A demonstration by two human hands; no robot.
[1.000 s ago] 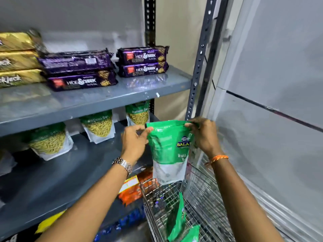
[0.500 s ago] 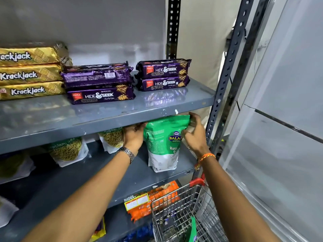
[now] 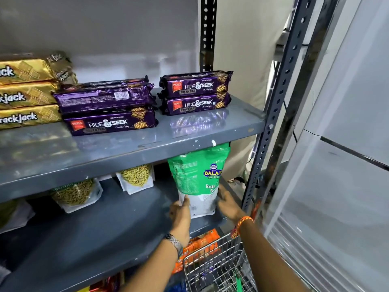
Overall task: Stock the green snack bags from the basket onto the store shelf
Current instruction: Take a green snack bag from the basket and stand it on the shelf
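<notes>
A green and white snack bag (image 3: 199,180) stands upright near the right end of the middle shelf (image 3: 105,232), its top just under the shelf above. My left hand (image 3: 180,211) grips its lower left edge. My right hand (image 3: 228,204) presses against its lower right side. Two more green snack bags (image 3: 136,179) (image 3: 76,193) stand further back to the left on the same shelf. The wire basket (image 3: 216,264) sits at the bottom right, below my arms, with a sliver of green packet (image 3: 239,284) inside.
The upper shelf (image 3: 147,144) carries purple biscuit packs (image 3: 109,106) and gold cracker packs (image 3: 27,91). Orange packets (image 3: 200,245) lie on the shelf below. A perforated metal upright (image 3: 271,123) borders the shelf on the right, with a grey wall panel (image 3: 347,165) beyond.
Both hands slid from the bag's top corners down to its lower sides. The bag now stands a little further back on the middle shelf.
</notes>
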